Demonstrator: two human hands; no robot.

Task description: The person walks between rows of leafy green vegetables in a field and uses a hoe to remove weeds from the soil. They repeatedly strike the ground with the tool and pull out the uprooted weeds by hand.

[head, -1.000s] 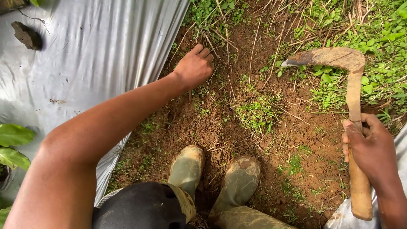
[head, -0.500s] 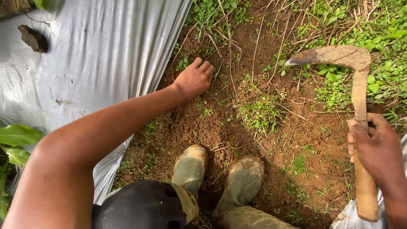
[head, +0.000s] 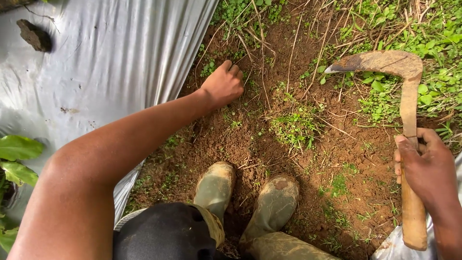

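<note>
My left hand [head: 223,85] reaches down to the brown soil [head: 240,139], fingers curled among small weeds and dry stems next to the edge of a silver plastic sheet [head: 110,62]. What it grips, if anything, is hidden under the fingers. My right hand [head: 426,168] is closed around the wooden handle of a rusty curved sickle [head: 402,82], whose hooked blade points left above the ground. A green weed clump [head: 294,126] grows between the two hands.
My two muddy rubber boots [head: 250,202] stand on the soil at the bottom centre. A dark clod [head: 34,34] lies on the plastic sheet at the top left. Green leaves [head: 17,154] show at the left edge. Grass and weeds [head: 433,38] cover the top right.
My left hand has drawn back a little toward me along the sheet's edge. My right hand with the sickle has stayed almost in place.
</note>
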